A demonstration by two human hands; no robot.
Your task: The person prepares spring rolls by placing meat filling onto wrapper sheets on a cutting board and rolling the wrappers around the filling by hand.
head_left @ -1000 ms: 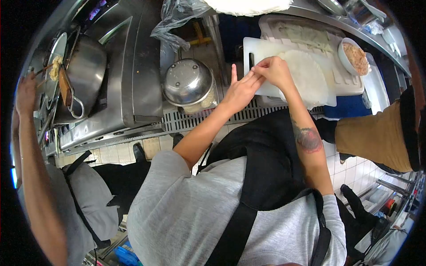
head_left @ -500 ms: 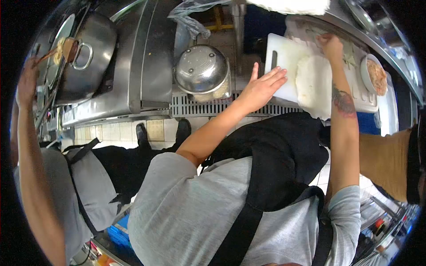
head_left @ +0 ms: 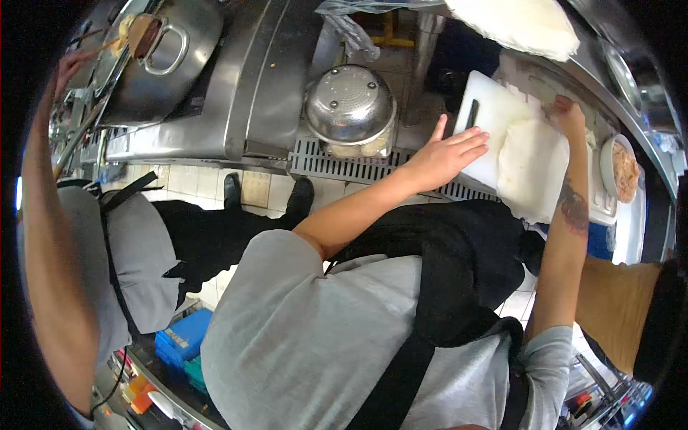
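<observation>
A pale, thin sheet of what looks like dough [head_left: 529, 172] lies on a white cutting board [head_left: 496, 99] and hangs over its near edge. My left hand [head_left: 451, 155] has its fingers stretched out, with the fingertips at the board's left edge. Beyond the sheet, my right hand [head_left: 566, 116] is over a light tray [head_left: 604, 206] with its fingers curled together. Whatever the right fingers hold is too small to make out. Right of that forearm, a white bowl [head_left: 607, 166] holds a pinkish, minced-looking filling [head_left: 626, 172].
More pale sheets [head_left: 519, 25] lie at the top. A perforated metal bowl [head_left: 351, 104] sits upside down over a clear container. At the left, a co-worker's hand [head_left: 70, 68] holds a wooden utensil by a large pot [head_left: 161, 79]. Another person in tan clothing [head_left: 618, 308] stands close at the right.
The view has shifted, so the board, bowl and pot appear farther right and lower. My hands keep nearly the same places around the board and tray.
</observation>
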